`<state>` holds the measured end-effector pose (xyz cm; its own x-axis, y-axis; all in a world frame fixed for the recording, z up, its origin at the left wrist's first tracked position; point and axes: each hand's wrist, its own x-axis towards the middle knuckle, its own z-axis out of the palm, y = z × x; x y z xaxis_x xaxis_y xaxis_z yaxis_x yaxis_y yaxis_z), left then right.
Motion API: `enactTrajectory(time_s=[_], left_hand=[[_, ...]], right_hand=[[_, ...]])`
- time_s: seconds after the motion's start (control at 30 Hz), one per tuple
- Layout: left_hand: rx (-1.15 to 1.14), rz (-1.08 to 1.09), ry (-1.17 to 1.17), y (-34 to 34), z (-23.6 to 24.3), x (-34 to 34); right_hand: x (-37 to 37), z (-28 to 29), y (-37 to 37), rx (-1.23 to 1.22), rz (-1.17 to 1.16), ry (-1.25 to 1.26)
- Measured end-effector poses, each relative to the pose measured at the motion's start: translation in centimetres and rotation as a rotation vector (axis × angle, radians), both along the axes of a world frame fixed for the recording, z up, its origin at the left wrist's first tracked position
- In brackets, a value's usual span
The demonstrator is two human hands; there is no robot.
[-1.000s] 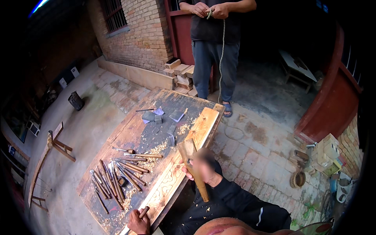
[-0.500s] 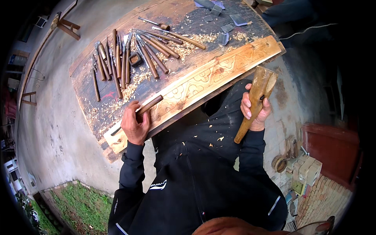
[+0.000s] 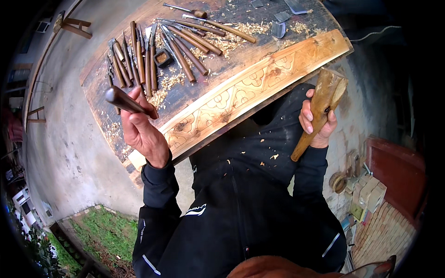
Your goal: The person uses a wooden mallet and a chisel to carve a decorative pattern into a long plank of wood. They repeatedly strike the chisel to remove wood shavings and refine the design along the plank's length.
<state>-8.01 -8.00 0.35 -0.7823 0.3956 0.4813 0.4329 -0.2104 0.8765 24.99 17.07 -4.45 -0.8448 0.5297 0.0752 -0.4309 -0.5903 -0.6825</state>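
A wood chisel [image 3: 124,100] is gripped in my left hand [image 3: 146,139], its rounded dark handle end tipped up toward me; its blade is hidden. This hand is raised over the near-left end of a long pale wooden board [image 3: 197,137], which carries a carved or drawn row of flower and zigzag shapes. On the right, the fingers of my right hand [image 3: 323,134] wrap round a rough wooden mallet [image 3: 321,98]. Its thick head points up and its narrow end down, and it is held apart from the board's near edge.
Several wood-handled chisels [image 3: 185,39] lie fanned across the dark worktable [image 3: 99,95] among wood shavings [image 3: 162,98]. A small dark square box [image 3: 163,58] stands between them. Abrasive-looking grey pieces [image 3: 279,29] lie farther back. A power cord [image 3: 376,33] hangs beyond the right corner.
My left hand has lifted from the board and moved left and up, swinging the chisel's handle end leftward. My right hand and the mallet have shifted slightly right and up in the view.
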Motion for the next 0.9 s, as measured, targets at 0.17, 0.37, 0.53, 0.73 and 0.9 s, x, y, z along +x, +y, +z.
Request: enactTrajectory(time_s=[0.17,0.37,0.53,0.73,0.9], left_hand=[[0.190,-0.335,-0.203,5.6,2.1,0.0],[-0.083,-0.580,0.429,13.0,1.6,11.0],[-0.038,-0.482,0.504,15.4,0.1,12.6],[0.010,-0.419,0.389,16.3,-1.0,11.2],[0.018,-0.338,0.366,16.9,-1.7,10.6]], right_hand=[[0.0,0.0,-0.1,-0.041,0.007,-0.019],[-1.3,-0.1,-0.9,-0.119,-0.335,-0.117],[-0.7,0.2,-1.0,-0.035,-0.377,-0.240],[-0.4,0.2,-0.8,-0.167,-0.221,-0.172],[-0.2,-0.1,0.3,-0.109,-0.037,-0.069]])
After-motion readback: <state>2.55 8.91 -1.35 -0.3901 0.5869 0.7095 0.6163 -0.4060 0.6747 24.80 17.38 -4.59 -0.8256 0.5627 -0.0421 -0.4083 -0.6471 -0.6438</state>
